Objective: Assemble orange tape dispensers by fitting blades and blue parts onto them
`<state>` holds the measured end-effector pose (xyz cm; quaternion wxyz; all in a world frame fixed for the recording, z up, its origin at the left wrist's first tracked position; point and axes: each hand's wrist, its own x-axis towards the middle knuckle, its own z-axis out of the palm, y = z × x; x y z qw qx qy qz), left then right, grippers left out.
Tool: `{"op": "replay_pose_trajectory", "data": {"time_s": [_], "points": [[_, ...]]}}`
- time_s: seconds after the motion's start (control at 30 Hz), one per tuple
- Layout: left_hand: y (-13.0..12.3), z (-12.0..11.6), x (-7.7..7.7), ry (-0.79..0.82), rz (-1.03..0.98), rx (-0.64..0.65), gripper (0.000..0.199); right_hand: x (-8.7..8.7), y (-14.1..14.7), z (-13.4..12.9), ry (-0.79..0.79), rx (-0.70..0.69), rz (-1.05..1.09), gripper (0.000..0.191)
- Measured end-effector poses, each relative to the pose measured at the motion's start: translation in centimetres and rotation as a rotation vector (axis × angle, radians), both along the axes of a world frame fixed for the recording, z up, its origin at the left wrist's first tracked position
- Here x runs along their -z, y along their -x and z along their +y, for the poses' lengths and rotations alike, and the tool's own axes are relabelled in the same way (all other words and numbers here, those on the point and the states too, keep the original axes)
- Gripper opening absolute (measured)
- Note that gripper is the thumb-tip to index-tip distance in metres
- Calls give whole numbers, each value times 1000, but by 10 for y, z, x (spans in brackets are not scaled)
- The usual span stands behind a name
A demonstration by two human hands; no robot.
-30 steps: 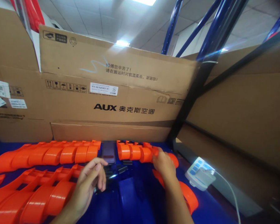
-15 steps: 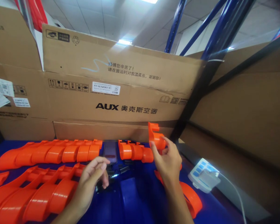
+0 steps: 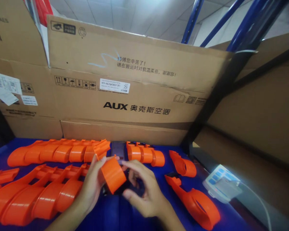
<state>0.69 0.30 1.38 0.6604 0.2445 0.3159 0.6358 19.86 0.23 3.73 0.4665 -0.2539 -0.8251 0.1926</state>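
Leaning from upper left to lower right, the orange piece (image 3: 113, 175) sits between the two hands, its narrow arm pointing up and away past the left fingers and its curved band nearer the right hand. The left hand (image 3: 91, 187) has hold of it, fingers closed around its left side. The right hand (image 3: 148, 194) is half open just beside the band, thumb and forefinger spread apart; whether a fingertip touches it, I cannot tell. The left hand is the nearer one.

Beyond the right hand stands a short row of orange pieces (image 3: 146, 155); to its right lie a smaller loose piece (image 3: 191, 168) and a bigger one (image 3: 210, 211). Longer rows lie beyond (image 3: 62, 153) and left of (image 3: 44, 201) the left hand, on the blue table (image 3: 161, 175).
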Motion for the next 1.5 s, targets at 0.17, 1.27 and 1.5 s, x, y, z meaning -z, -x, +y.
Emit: {"op": "replay_pose_trajectory", "data": {"time_s": [0.17, 1.27, 1.5], "points": [[10, 1, -5, 6, -25, 139, 55, -1, -8, 15, 87, 284, -142, 17], [28, 11, -2, -190, -121, 465, 71, 10, 44, 40, -216, 11, -844, 15], [29, 10, -4, -185, -113, 449, 70, 8, 47, 37, -234, 16, -850, 10]]}}
